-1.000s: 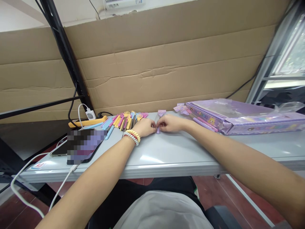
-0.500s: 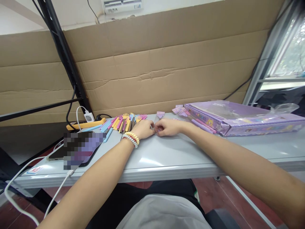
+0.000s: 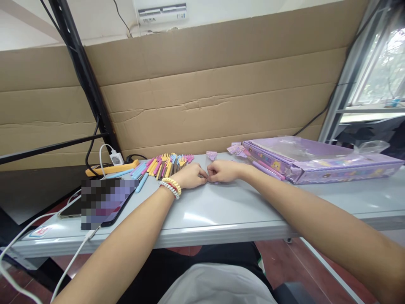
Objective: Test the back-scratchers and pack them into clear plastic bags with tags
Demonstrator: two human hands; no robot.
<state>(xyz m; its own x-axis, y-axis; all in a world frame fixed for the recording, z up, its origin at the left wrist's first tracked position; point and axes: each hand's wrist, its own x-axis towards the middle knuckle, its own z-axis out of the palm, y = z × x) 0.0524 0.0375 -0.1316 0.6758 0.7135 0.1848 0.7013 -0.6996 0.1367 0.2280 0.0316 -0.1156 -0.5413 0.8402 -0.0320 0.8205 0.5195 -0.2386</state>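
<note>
My left hand (image 3: 191, 175), with twisted bands at the wrist, rests low over the table, its fingertips pinched together. Facing it, my right hand (image 3: 226, 171) has its fingers curled shut, and the two hands' fingertips almost touch. Between and behind them lies a clear plastic packet (image 3: 211, 156) with a purple printed top; its lower part is hidden by my right hand, and both hands' fingertips are at it. Beside my left hand is a pile of colourful plastic sticks with fork-like ends (image 3: 164, 164), in yellow, pink, blue and brown.
A purple printed box (image 3: 316, 162) lies at the right, with packaged purple sticks (image 3: 265, 166) against its left side. At the left are a phone (image 3: 118, 211) with white cables, a white charger (image 3: 116, 157) and a long orange bar (image 3: 110, 169). Cardboard (image 3: 205, 84) stands behind the table (image 3: 215, 207).
My left fingertips have come down and closed together near the packet, while my right fingers are curled tighter. The whole view has shifted slightly.
</note>
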